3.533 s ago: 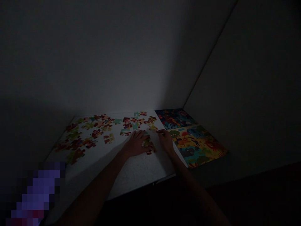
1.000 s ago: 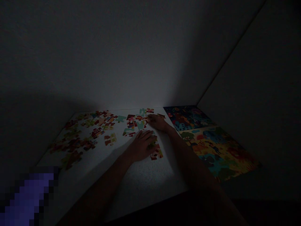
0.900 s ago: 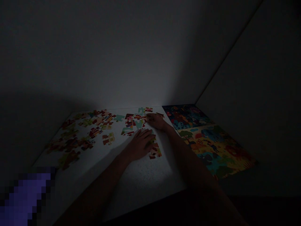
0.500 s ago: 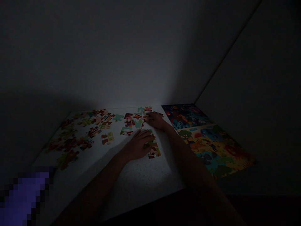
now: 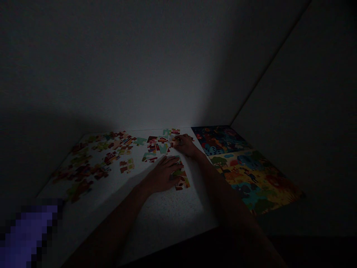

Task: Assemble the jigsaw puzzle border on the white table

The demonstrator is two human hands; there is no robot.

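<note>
Pressing open on jigsaw pieces (image 5: 182, 179), the left hand (image 5: 163, 175) is flat; the right hand (image 5: 185, 145) is curled, its hold unclear; loose pieces (image 5: 83, 167) are lying toward 10 o'clock.

Under and just beside the left grip (image 5: 163, 174), the jigsaw pieces (image 5: 182, 182) show green, red and yellow patches. Ahead of the right grip (image 5: 184, 145) lies a mint-green piece (image 5: 140, 141), among pieces (image 5: 152, 147) of red, pink and cream. Further left of both grips, the scattered pieces (image 5: 83, 171) look olive, red-brown and orange. Right of the right grip, the printed picture (image 5: 245, 167) runs from navy, with red and blue shapes, into yellow, with blue, green and red shapes. The speckled white bench (image 5: 164, 219) lies below the left grip.
</note>
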